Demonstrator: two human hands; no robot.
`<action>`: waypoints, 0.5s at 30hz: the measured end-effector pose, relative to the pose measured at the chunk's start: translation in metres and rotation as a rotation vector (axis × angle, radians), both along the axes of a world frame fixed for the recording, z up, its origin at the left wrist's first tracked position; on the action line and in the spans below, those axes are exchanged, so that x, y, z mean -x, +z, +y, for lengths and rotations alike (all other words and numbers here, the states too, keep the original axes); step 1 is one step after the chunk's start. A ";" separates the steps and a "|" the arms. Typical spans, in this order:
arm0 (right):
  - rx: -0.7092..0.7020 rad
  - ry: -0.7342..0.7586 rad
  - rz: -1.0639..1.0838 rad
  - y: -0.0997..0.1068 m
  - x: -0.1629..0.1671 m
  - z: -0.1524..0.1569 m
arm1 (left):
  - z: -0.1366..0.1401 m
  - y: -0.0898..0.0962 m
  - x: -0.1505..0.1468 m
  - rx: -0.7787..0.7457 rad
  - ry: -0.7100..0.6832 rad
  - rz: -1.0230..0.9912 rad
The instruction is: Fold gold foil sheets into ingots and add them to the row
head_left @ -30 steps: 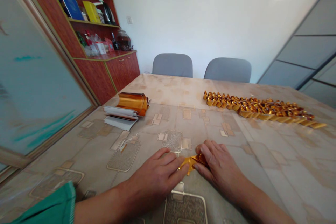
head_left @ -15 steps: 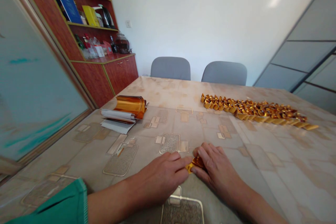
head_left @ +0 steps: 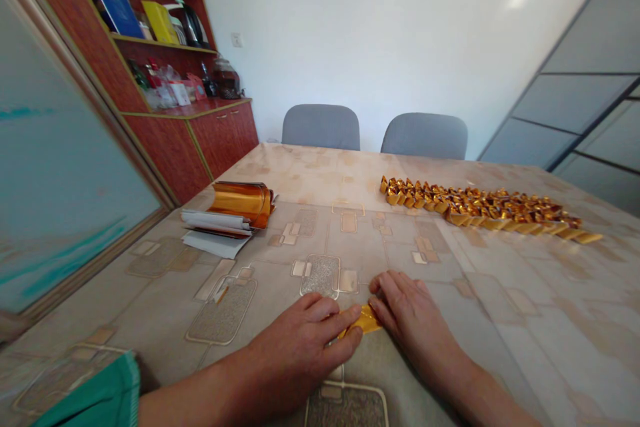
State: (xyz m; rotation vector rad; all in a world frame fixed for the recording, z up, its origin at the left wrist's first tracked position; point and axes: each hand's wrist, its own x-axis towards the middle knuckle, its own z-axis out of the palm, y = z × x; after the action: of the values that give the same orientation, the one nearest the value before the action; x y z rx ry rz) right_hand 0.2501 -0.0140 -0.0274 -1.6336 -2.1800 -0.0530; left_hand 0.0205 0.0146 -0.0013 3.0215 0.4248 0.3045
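Operator: State the position of the workpiece.
Grip: The folded strip of shiny gold paper (head_left: 369, 321) lies at the lower centre of the frame, on the surface (head_left: 280, 287) with the beige patterned covering.

Operator: Report both grips.
Grip: My left grip (head_left: 313, 340) is narrow, with thumb and fingers holding the strip's left part. My right grip (head_left: 413, 313) is at the strip's right end, fingers bent; whether it clasps the paper, I cannot tell.

Operator: List adjacent items.
Grip: Left of centre: a curled stack of gold sheets with white backs (head_left: 243, 203). At right: a long cluster of folded gold paper pieces (head_left: 483, 207). Upper centre: two grey rounded chair backs (head_left: 321, 127).
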 end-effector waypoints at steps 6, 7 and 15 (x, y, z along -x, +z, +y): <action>0.044 -0.036 -0.005 0.004 -0.019 0.005 | 0.001 -0.007 -0.003 0.008 0.064 -0.089; 0.050 -0.046 0.000 0.006 -0.020 0.005 | 0.001 -0.007 -0.006 0.033 0.080 -0.100; 0.148 0.030 0.080 0.021 -0.013 -0.003 | 0.008 -0.002 -0.032 0.268 0.253 -0.158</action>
State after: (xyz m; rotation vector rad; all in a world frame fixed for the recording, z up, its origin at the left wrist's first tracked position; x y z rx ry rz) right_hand 0.2628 -0.0169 -0.0068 -1.6510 -2.1918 0.1841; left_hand 0.0530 0.0227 -0.0036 2.6615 0.7671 0.4576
